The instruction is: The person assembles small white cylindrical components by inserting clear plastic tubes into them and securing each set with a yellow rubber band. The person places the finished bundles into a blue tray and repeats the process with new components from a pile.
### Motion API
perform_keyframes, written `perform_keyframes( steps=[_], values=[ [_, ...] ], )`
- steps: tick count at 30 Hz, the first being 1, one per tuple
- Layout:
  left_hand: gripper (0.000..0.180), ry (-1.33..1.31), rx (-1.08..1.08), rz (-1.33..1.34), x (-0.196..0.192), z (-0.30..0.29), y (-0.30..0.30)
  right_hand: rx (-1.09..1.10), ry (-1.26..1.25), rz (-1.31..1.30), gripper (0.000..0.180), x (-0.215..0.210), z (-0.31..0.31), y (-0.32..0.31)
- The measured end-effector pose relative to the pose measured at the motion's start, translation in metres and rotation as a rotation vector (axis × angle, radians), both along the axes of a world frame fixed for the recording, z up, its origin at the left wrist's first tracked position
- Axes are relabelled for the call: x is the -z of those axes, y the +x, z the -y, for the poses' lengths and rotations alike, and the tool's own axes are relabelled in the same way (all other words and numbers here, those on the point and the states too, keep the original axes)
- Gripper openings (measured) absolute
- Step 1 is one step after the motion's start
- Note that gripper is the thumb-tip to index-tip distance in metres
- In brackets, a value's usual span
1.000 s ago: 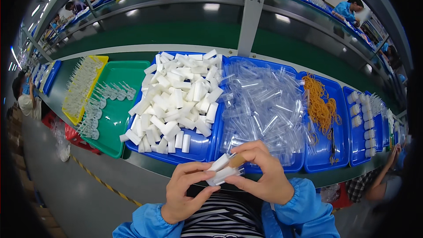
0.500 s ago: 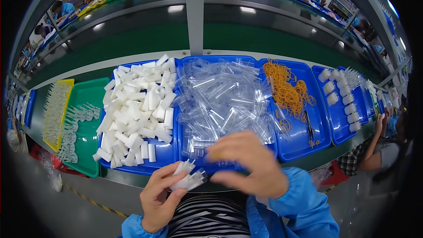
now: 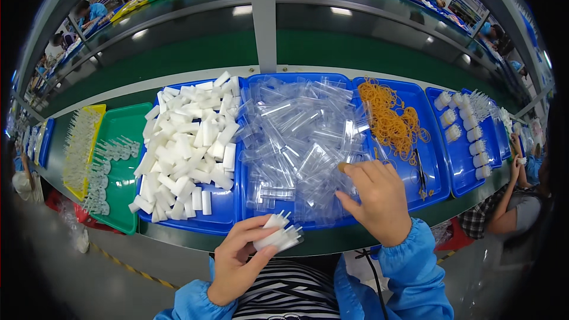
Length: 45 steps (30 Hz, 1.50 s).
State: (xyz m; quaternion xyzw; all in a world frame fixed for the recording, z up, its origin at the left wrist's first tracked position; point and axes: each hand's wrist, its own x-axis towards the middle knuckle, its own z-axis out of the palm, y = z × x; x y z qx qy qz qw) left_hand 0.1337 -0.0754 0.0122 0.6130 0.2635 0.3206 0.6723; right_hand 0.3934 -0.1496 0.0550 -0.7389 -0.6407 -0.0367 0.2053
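My left hand (image 3: pixel 238 265) grips a small bundle of white foam pieces in clear plastic (image 3: pixel 281 234), with thin white prongs sticking out at its upper right end. The bundle is held at the near edge of the middle blue tray (image 3: pixel 250 197). Over that tray's right part hovers my right hand (image 3: pixel 380 201), thumb and forefinger apart, nothing visible between them; a tan cover caps one fingertip. Below the hand lies a heap of clear plastic sleeves (image 3: pixel 299 136). White foam blocks (image 3: pixel 188 148) fill the blue tray to the left.
Right of the sleeves, a blue tray (image 3: pixel 409 197) holds orange rubber bands (image 3: pixel 388 121) and tweezers (image 3: pixel 421 172). Farther right, another tray carries white bundles (image 3: pixel 474 133). At left, green (image 3: pixel 121 189) and yellow (image 3: pixel 102 109) trays hold clear pronged parts. Co-workers sit across and at right.
My right hand has moved right and away from the bundle, over the sleeves. My left hand, still gripping the bundle, has shifted slightly to the right.
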Motion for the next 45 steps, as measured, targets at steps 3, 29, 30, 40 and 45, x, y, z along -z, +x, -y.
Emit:
perform_keyframes(
  steps=[3,29,30,40,45],
  values=[
    [0.032,-0.06,-0.032,-0.006,0.004,0.003,0.004,-0.031,0.0,-0.033,0.045,-0.003,0.0,-0.003],
    [0.033,-0.061,-0.105,0.035,-0.008,0.006,0.004,-0.126,0.147,-1.729,0.054,0.008,-0.023,-0.056],
    [0.033,-0.062,-0.111,0.036,-0.008,0.006,0.004,-0.152,0.141,-1.684,0.054,0.01,-0.023,-0.057],
    [0.032,0.035,-0.106,0.021,-0.004,0.005,-0.002,-0.23,0.203,-1.266,0.039,0.02,-0.028,-0.053],
    [0.032,0.041,-0.092,0.028,-0.004,0.004,-0.002,-0.051,0.224,-1.402,0.038,0.01,-0.034,-0.07]
  ],
)
